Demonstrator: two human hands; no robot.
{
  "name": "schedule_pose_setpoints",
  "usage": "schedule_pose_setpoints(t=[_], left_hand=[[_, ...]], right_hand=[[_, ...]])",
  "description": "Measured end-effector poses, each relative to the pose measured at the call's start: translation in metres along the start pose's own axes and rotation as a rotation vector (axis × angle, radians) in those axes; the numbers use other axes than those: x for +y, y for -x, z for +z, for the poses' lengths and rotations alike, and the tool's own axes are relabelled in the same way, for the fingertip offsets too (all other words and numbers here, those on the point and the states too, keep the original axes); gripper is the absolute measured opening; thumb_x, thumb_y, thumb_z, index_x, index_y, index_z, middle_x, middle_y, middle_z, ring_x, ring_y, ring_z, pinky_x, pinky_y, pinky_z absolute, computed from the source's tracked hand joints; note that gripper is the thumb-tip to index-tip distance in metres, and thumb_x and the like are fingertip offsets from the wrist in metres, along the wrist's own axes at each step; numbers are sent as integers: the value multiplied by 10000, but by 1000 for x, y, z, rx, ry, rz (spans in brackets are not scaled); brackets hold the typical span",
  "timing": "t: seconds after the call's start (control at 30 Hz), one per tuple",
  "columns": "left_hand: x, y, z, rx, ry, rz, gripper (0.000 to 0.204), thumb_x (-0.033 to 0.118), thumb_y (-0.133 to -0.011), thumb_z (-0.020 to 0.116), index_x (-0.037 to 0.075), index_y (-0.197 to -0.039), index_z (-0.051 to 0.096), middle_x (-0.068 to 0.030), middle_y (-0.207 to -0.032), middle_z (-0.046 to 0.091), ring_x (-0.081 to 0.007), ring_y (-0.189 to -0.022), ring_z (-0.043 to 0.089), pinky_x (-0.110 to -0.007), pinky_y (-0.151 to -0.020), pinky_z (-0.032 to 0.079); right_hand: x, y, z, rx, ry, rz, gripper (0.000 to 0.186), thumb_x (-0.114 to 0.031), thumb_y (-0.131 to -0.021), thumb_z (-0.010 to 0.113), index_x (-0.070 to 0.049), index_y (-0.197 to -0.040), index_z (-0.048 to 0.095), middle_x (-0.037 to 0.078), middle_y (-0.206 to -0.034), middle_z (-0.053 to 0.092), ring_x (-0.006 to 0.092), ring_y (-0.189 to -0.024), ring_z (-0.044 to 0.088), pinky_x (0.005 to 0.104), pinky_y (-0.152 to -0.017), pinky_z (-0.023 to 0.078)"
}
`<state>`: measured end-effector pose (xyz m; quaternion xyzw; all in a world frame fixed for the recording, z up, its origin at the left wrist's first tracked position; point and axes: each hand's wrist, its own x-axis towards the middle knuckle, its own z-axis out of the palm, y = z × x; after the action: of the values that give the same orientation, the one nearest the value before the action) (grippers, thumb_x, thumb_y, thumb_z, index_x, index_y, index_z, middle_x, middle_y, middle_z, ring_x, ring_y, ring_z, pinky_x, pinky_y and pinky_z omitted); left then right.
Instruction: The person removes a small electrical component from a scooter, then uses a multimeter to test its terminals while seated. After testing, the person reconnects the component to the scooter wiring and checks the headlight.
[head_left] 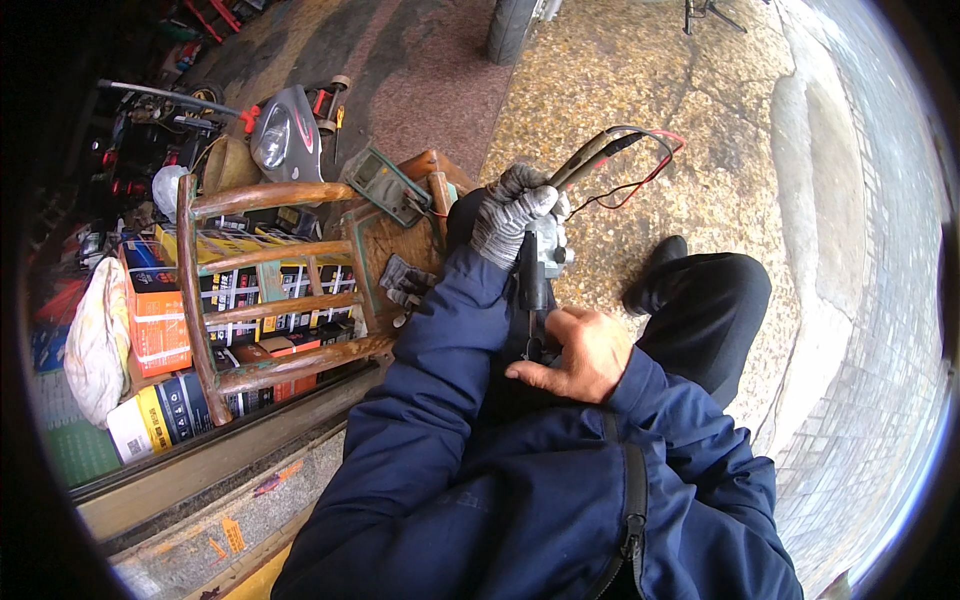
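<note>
My left hand (pixel 512 212), in a grey-white work glove, is closed around the lower ends of a pair of test probes (pixel 597 157). Red and black leads loop out to the right from them. Just below the glove sits a silvery metal part (pixel 550 248) with a black cylinder (pixel 533 275), above my lap. My bare right hand (pixel 583 355) is at the cylinder's lower end, fingers curled and thumb pointing left. What its fingers grip is hidden. A grey-green multimeter (pixel 388 187) lies on the wooden chair to the left, with a loose grey glove (pixel 405 281) near it.
The chair's slatted wooden back (pixel 275 290) stands left of my arm. Behind it are stacked boxes (pixel 160 320), a whitish cloth (pixel 98 340) and a grey headlight fairing (pixel 287 135). A tyre (pixel 512 30) stands at the top. Stony pavement (pixel 720 130) stretches right.
</note>
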<state>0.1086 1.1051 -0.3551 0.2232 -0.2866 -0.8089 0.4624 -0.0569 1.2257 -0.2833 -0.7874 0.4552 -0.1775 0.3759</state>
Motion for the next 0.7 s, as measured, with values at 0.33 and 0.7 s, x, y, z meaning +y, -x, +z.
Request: schedule_pose_setpoints(t=[0.33, 0.7], left_hand=[[2, 2, 6, 30, -46, -17, 107, 153, -919, 639, 120, -994, 569, -137, -867, 640, -257, -645, 645, -468, -504, 564], [4, 2, 5, -11, 8, 17, 105, 127, -937, 612, 139, -1041, 595, -151, -886, 659, -266, -661, 659, -428, -504, 563]], right_hand=[[-8, 1, 8, 14, -69, -85, 363, -319, -825, 666, -16, -666, 547, 201, -616, 577, 398, -596, 609, 473, -548, 497], [3, 0, 19, 38, -518, -56, 338, -192, -829, 670, -2, -612, 494, 197, -552, 500, 395, -511, 537, 446, -488, 422]])
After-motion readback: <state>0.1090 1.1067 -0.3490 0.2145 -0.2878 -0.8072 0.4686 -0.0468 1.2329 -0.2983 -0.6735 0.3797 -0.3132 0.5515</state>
